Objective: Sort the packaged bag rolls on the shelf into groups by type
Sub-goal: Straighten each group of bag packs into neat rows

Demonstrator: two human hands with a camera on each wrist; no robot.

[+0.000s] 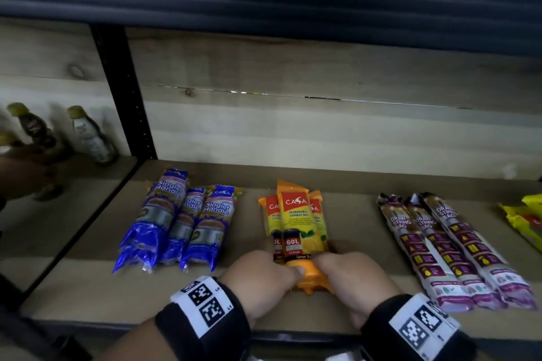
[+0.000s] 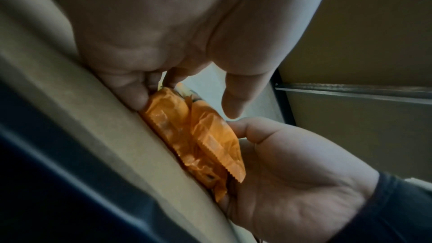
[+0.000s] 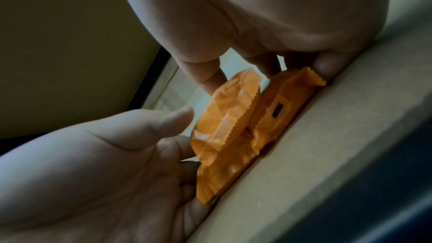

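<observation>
I see the long brown wooden shelf [image 1: 352,182] holding three neat groups, so sorting looks nearly done. Shiny blue packs [image 1: 173,223] lie left of my fingers [image 1: 299,270], purple-and-white packs [image 1: 448,246] right. My left hand [image 1: 259,275] and right hand [image 1: 350,277] curl round the orange-and-yellow packs [image 1: 296,223], squeezing them together.

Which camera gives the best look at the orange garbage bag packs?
The head view: it shows the orange garbage bag packs whole, labels readable, lying on the shelf between both hands. The left wrist view shows only their crimped orange ends close up and blurred; the right wrist view likewise.
</observation>
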